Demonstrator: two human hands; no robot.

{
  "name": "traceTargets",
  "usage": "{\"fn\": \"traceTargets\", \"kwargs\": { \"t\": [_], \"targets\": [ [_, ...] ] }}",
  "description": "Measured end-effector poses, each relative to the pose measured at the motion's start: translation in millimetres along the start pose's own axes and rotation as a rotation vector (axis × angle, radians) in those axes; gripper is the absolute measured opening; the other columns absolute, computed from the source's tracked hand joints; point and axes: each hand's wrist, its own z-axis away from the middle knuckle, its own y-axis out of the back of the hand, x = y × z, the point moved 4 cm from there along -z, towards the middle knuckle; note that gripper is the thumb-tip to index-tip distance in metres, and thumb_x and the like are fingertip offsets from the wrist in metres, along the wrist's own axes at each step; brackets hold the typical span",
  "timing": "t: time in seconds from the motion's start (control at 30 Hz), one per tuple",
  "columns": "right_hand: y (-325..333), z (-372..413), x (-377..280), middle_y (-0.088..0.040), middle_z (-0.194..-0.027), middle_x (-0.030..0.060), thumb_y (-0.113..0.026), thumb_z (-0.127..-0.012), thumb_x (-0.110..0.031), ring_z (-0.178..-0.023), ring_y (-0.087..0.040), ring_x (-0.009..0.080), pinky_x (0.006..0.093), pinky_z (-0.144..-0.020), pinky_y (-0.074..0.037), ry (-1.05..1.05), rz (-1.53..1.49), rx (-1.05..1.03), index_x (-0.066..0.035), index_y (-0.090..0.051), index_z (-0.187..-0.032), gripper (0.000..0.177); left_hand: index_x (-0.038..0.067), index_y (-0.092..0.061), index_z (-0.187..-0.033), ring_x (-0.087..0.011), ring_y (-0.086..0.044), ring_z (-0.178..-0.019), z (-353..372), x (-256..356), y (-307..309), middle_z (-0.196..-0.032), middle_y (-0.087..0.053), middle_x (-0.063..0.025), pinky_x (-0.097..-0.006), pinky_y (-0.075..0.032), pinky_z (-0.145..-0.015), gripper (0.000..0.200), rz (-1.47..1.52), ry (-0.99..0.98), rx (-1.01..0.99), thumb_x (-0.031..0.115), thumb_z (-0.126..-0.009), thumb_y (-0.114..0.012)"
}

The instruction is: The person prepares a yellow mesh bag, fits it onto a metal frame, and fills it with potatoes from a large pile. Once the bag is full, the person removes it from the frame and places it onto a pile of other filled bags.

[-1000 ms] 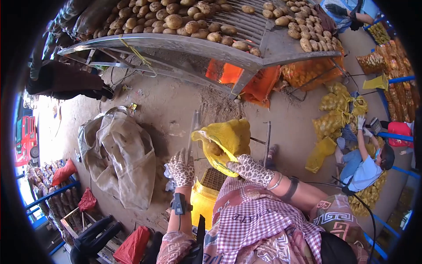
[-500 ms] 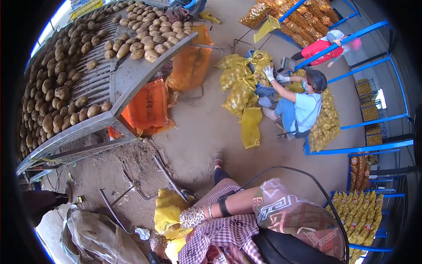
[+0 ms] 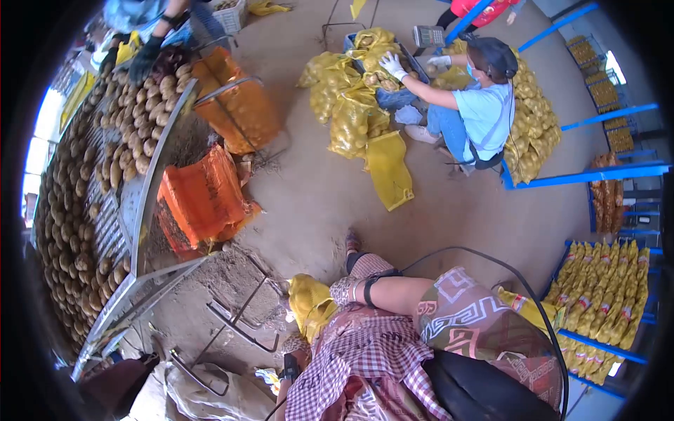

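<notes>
A yellow mesh bag (image 3: 307,298) hangs in front of my checked apron (image 3: 365,358). My right hand (image 3: 342,290), in a patterned glove, is closed at the bag's right side. Lower down, my left hand (image 3: 295,345), gloved too and with a dark band at the wrist, is closed at the bag's lower left edge. The fingertips of both hands are partly hidden by the bag. What the bag contains, if anything, does not show.
A slatted metal table (image 3: 130,224) of potatoes stands left; gloved hands of another person (image 3: 145,59) reach over it. Orange bags (image 3: 210,196) lie beside it. A crouching co-worker (image 3: 481,105) handles yellow potato bags (image 3: 351,116). Metal stands (image 3: 242,326) and blue racks (image 3: 604,172) are around.
The view has turned, so the potato table sits further left. My hands and the yellow mesh bag appear higher and further right. Another person's hands now show at the table's far end.
</notes>
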Motion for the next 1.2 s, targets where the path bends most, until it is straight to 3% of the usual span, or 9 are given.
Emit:
{"fn": "traceTargets", "kwargs": {
  "t": [0.17,0.27,0.37,0.53,0.6,0.87,0.97,1.13,1.2],
  "targets": [
    [20.7,13.7,124.5,-0.07,-0.089,0.0199,-0.056,-0.088,-0.031,-0.08,-0.07,0.0312,0.0432,-0.071,-0.054,-0.178,-0.156,0.118,-0.001,-0.072,-0.091,0.034,0.004,-0.067,-0.099,-0.0327,-0.067,-0.086,-68.7,107.0,84.5,-0.088,-0.069,-0.0183,-0.0419,-0.053,-0.073,0.033,-0.112,-0.168,0.063,0.033,-0.091,-0.053],
    [67.2,76.5,173.2,-0.064,-0.067,0.0122,-0.058,-0.091,-0.03,-0.05,-0.06,0.0209,0.0353,-0.044,-0.046,-0.457,-1.132,0.369,-0.001,-0.066,-0.086,0.03,0.004,-0.067,-0.098,-0.0319,-0.067,-0.084,-109.9,185.0,131.5,-0.086,-0.069,-0.0176,-0.0414,-0.053,-0.071,0.032,-0.167,-0.307,0.175,0.032,-0.091,-0.054],
    [91.3,109.1,202.2,-0.057,-0.059,0.0047,-0.057,-0.093,-0.029,-0.045,-0.052,0.0148,0.0302,-0.04,-0.041,-0.31,-1.654,0.573,-0.005,-0.061,-0.085,0.026,0.005,-0.066,-0.106,-0.0396,-0.063,-0.096,-64.0,288.5,222.1,-0.102,-0.066,-0.0224,-0.0471,-0.05,-0.084,0.041,0.141,-0.197,0.045,0.039,-0.091,-0.05],
    [133.3,201.3,230.4,-0.056,-0.062,0.0027,-0.058,-0.094,-0.028,-0.044,-0.05,0.0123,0.0264,-0.038,-0.039,-0.226,-1.839,0.832,-0.007,-0.06,-0.085,0.023,0.005,-0.066,-0.109,-0.034,-0.068,-0.084,-68.7,367.6,286.9,-0.089,-0.069,-0.0191,-0.043,-0.052,-0.077,0.04,0.21,-0.321,-0.013,0.038,-0.092,-0.052],
    [144.6,219.4,240.6,-0.058,-0.063,0.0027,-0.059,-0.094,-0.028,-0.044,-0.05,0.0117,0.0255,-0.038,-0.04,-0.244,-1.898,0.89,-0.007,-0.061,-0.086,0.023,0.003,-0.065,-0.113,-0.0142,-0.065,-0.061,-74.6,398.7,312.7,-0.08,-0.069,-0.0074,-0.0297,-0.052,-0.056,0.033,0.207,-0.483,0.035,0.029,-0.096,-0.053],
    [237.9,267.1,270.4,-0.057,-0.061,0.0017,-0.061,-0.092,-0.027,-0.044,-0.051,0.0105,0.0237,-0.039,-0.043,-0.211,-1.888,1.237,-0.005,-0.063,-0.086,0.023,0.003,-0.066,-0.107,-0.0124,-0.058,-0.055,-122.8,519.1,424.8,-0.072,-0.065,-0.0049,-0.0276,-0.048,-0.05,0.028,0.378,-0.442,-0.16,0.026,-0.095,-0.056],
    [252.4,273.6,298.6,-0.056,-0.06,0.0018,-0.059,-0.093,-0.028,-0.043,-0.051,0.011,0.0248,-0.04,-0.042,-0.311,-1.871,1.264,-0.004,-0.063,-0.087,0.025,0.002,-0.066,-0.106,-0.014,-0.061,-0.059,-175.4,547.0,433.7,-0.073,-0.065,-0.0058,-0.0299,-0.049,-0.056,0.031,0.081,-0.652,-0.083,0.028,-0.094,-0.057],
    [265.3,270.7,321.3,-0.055,-0.057,0.0027,-0.057,-0.095,-0.032,-0.043,-0.05,0.0127,0.0262,-0.04,-0.041,-0.368,-1.939,1.309,-0.003,-0.063,-0.084,0.031,0.002,-0.067,-0.105,-0.0167,-0.064,-0.063,-174.1,603.3,476.2,-0.075,-0.067,-0.0086,-0.0319,-0.051,-0.061,0.031,-0.07,-0.573,-0.203,0.029,-0.093,-0.056],
    [268.2,265.0,321.5,-0.055,-0.057,0.0031,-0.057,-0.095,-0.031,-0.043,-0.05,0.0131,0.0264,-0.041,-0.041,-0.427,-1.991,1.305,-0.003,-0.063,-0.083,0.031,0.009,-0.065,-0.114,-0.0337,-0.065,-0.094,-191.4,615.3,483.9,-0.096,-0.069,-0.0178,-0.0418,-0.05,-0.085,0.043,-0.221,-0.571,-0.225,0.043,-0.092,-0.05]
  ]
}}
